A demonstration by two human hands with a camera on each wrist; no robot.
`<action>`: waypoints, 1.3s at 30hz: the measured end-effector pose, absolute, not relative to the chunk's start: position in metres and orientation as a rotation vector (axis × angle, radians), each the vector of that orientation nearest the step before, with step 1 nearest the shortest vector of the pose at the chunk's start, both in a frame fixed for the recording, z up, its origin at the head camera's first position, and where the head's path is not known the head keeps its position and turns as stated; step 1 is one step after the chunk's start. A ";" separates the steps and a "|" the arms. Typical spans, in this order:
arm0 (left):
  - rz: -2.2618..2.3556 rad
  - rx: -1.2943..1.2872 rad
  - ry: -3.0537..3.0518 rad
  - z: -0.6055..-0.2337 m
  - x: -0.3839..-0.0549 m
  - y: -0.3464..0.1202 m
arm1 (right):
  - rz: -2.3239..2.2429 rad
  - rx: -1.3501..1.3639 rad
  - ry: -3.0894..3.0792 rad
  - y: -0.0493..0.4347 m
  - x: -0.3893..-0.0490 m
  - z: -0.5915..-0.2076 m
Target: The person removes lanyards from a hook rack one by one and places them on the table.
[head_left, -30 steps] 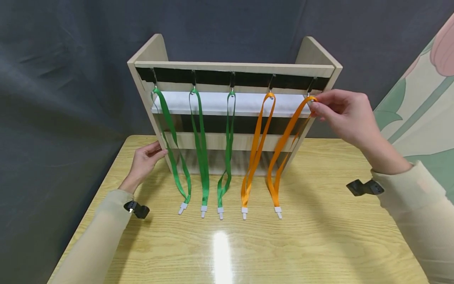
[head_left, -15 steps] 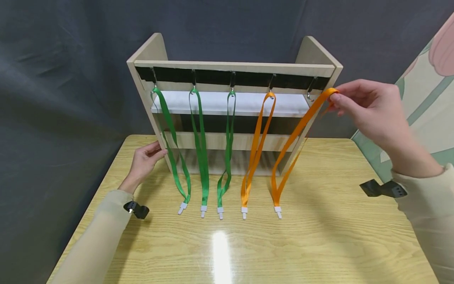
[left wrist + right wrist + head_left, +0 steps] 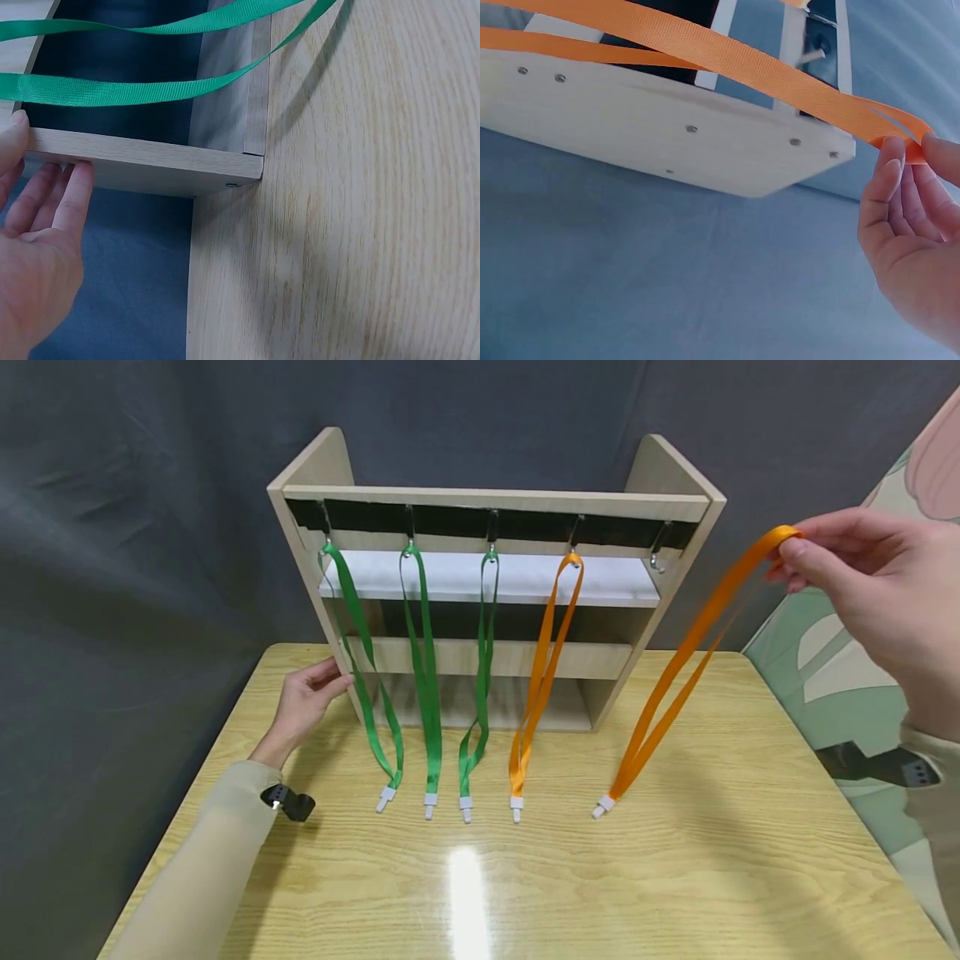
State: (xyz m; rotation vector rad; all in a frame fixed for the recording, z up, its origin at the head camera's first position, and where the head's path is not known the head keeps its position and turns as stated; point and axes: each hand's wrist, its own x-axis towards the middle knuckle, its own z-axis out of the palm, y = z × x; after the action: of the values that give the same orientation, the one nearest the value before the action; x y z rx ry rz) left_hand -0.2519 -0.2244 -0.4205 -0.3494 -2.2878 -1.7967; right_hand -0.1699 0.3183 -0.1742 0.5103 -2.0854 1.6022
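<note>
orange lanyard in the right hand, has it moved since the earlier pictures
Yes. In the head view, the orange lanyard has moved right, away from the wooden rack and its rightmost hook.

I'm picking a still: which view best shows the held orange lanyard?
The head view: it shows the held lanyard from the right hand to its clip. The right wrist view shows only strap, cut off by the frame; the left wrist view, none.

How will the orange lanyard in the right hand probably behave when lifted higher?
Probably floppy: the orange lanyard is a flat ribbon, folding between the fingers. Likely light, since a small pinch holds it. Its white clip may trail or swing, sitting at the slanted lower end.
</note>
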 end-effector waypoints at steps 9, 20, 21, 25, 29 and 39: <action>-1.817 -0.360 -2.288 -0.398 -0.238 -0.214 | 1.928 0.696 -1.815 0.337 -0.177 -0.170; -1.805 -0.363 -2.290 -0.397 -0.237 -0.214 | 1.852 0.541 -1.848 0.358 -0.186 -0.166; -1.804 -0.362 -2.290 -0.397 -0.237 -0.214 | 1.852 0.525 -1.857 0.360 -0.187 -0.166; -1.805 -0.358 -2.293 -0.397 -0.237 -0.214 | 1.851 0.478 -1.871 0.370 -0.194 -0.166; -1.807 -0.354 -2.297 -0.397 -0.238 -0.214 | 1.838 0.457 -1.878 0.379 -0.202 -0.165; -1.812 -0.371 -2.285 -0.397 -0.237 -0.214 | 1.845 0.393 -1.854 0.398 -0.223 -0.166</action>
State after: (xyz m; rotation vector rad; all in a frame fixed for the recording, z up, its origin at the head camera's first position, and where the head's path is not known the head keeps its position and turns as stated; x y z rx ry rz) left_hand -0.2375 -0.2145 -0.3973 -0.3706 -2.2853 -1.8123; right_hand -0.2234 0.3981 -0.1656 0.3927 -1.8537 1.8449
